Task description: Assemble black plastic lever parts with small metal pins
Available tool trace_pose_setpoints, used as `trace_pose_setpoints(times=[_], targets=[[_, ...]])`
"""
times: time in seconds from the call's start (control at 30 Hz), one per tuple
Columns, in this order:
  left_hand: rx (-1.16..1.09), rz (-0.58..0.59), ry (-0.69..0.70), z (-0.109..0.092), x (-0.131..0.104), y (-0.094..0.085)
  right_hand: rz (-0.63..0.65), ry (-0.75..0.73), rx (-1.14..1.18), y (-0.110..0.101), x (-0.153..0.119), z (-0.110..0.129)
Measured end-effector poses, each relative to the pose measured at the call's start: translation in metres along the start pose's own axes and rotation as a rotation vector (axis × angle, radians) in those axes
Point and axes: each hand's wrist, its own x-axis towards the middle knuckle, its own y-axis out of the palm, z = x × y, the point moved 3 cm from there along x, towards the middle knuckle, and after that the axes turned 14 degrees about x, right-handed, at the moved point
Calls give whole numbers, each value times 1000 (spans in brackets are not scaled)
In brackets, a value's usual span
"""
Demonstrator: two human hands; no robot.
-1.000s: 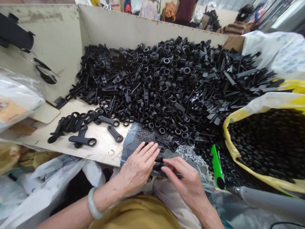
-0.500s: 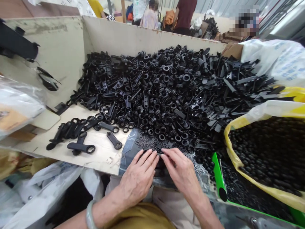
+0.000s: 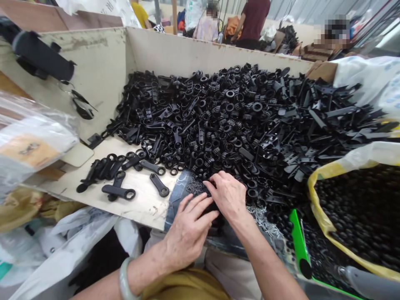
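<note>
My left hand [image 3: 189, 229] lies palm down over the denim-covered front edge [image 3: 178, 198], its fingers stretched and slightly apart. Something dark shows under its fingertips, too hidden to name. At the lower edge of the heap, my right hand [image 3: 229, 196] has its fingers bent and drawn together at a patch of tiny dark pieces [image 3: 196, 187]. Whatever those fingers pinch is hidden. Behind both hands rises a big heap of black plastic parts [image 3: 200, 112], mixing ringed handles, toothed rings and flat blades.
Several ringed black handles [image 3: 118, 192] lie on the pale board to the left. Silver screws [image 3: 264, 221] lie right of my right hand. A yellow-rimmed bag [image 3: 315, 208] of small black pieces and a green strip [image 3: 300, 239] stand at right. People work behind the wall.
My right hand has moved up and away from my left, onto the heap's near edge. My left hand's fingers have spread. The whole view has shifted, and a grey tool handle shows at lower right.
</note>
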Motion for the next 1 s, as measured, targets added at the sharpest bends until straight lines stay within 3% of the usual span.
trace_pose_setpoints(times=[0.17, 0.33, 0.47, 0.57, 0.67, 0.9, 1.0], targets=[[178, -127, -172, 42, 30, -16, -2, 13, -7, 0, 0, 2], [448, 9, 76, 63, 69, -6, -85, 1, 36, -19, -14, -4], [526, 55, 232, 67, 81, 6, -139, 39, 58, -31, -28, -15], [520, 49, 276, 71, 81, 7, -137, 56, 108, -30, -32, -22], [503, 22, 229, 76, 80, 3, -144, 83, 199, -26, -32, -27], [487, 33, 242, 74, 86, 7, -174, 94, 708, -26, -28, -27], [488, 62, 233, 72, 92, 12, -179, 221, 1095, -23, -34, -30]])
